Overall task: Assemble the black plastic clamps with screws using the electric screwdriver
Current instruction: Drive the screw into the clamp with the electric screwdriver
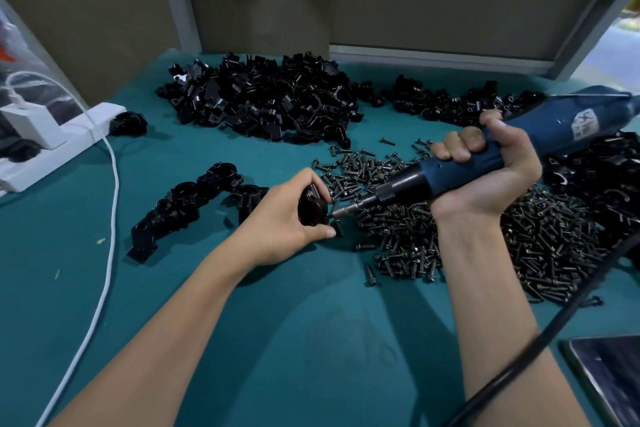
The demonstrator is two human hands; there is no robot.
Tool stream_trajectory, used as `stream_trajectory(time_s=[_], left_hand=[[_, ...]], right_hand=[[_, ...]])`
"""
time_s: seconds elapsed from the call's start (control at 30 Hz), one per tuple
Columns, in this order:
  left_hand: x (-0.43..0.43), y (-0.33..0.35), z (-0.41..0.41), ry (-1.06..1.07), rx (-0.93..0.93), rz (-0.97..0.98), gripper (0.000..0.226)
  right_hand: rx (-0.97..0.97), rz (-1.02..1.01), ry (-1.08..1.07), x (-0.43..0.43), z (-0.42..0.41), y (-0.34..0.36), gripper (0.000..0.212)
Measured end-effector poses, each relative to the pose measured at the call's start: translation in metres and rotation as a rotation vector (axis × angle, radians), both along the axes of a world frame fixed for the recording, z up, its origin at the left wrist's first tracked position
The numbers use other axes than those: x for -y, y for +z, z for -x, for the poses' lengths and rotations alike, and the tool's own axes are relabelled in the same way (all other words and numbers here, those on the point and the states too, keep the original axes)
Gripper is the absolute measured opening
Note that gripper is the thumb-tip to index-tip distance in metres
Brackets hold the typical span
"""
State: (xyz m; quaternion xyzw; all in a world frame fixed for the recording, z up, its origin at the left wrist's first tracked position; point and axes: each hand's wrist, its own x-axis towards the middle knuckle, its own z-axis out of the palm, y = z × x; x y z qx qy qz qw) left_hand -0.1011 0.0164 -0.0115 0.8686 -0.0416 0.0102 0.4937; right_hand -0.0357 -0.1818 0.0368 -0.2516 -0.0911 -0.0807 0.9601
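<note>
My left hand (280,218) grips a black plastic clamp (312,207) just above the teal table (277,322). My right hand (485,173) is wrapped round the blue electric screwdriver (519,149), which lies nearly level and points left. Its bit (341,211) meets the clamp's right side, where a screw sits. A wide heap of dark screws (485,239) spreads under and right of the tool. A big pile of loose clamp parts (263,100) lies at the back.
Several assembled clamps (187,204) sit in a row left of my left hand. More clamp parts (450,104) lie back right and at the far right (602,177). A white power strip (52,146) with cable (104,253) runs along the left. A phone (613,374) lies bottom right.
</note>
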Motion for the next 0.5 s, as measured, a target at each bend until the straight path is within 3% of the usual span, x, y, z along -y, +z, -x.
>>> stream_trajectory(time_s=[0.27,0.43,0.5], left_hand=[[0.008,-0.010,0.001,0.119,0.209,-0.132,0.047],[0.013,-0.010,0.007,0.151,0.598,-0.469,0.047],[0.013,-0.011,0.007,0.156,0.637,-0.492,0.046]], right_hand=[[-0.199,-0.070,-0.128,-0.002,-0.007,-0.002,0.017],[-0.353,-0.139,-0.166,-0.001,-0.010,-0.002,0.026],[-0.367,-0.152,-0.160,0.001,-0.010,-0.003,0.027]])
